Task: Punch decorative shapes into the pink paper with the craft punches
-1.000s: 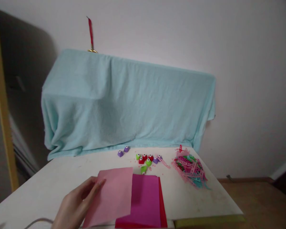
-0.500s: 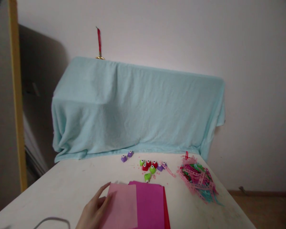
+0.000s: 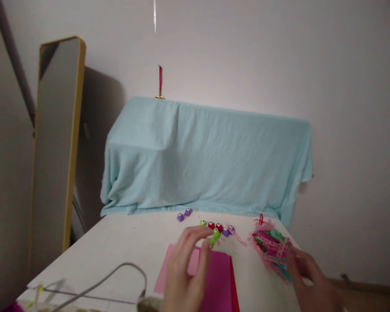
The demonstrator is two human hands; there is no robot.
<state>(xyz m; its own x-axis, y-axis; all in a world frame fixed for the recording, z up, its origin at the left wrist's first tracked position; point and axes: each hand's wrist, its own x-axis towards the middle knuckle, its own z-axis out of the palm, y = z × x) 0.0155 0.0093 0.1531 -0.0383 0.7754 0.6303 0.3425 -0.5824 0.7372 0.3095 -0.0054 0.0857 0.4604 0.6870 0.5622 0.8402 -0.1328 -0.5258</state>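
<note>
- Nearest, at the counter's (image 3: pixel 123 242) near edge: a grey looped cable (image 3: pixel 117 274) toward the near left corner, blurred, with unreadable clutter beside it.
- Left hand (image 3: pixel 186 273) raised over the stack of paper sheets, fingers (image 3: pixel 195 236) loosely spread and curled, grip apart and clamped on nothing; fingertips just short of a small green paper punch (image 3: pixel 215 236).
- Green punch lying just beyond and slightly right of the left fingertips, toward the far edge; left hand clearly the nearer of the two to it.
- Under that hand: pale pink paper sheet (image 3: pixel 169 271) on a magenta sheet (image 3: pixel 219 279), a red sheet's edge (image 3: pixel 234 290) showing at the right; long axis of the stack running from the near edge toward the far edge.
- Right hand (image 3: pixel 312 281) low by the right edge, fingertips touching the near side of a tangled heap of punched pink, green and blue paper strips (image 3: pixel 271 249); fingers extended, grip open, nothing gripped as far as visible.
- Farther on: a cluster of small red, green and purple punches (image 3: pixel 219 227) mid-counter, two purple ones (image 3: pixel 183 215) apart to their left.
- Along the far edge: a light blue cloth draped over a boxy shape (image 3: pixel 208 160), a red ribbon (image 3: pixel 160 80) rising behind it.
- Off the left side: a tall yellow-framed mirror (image 3: pixel 56 143) leaning on the wall.
</note>
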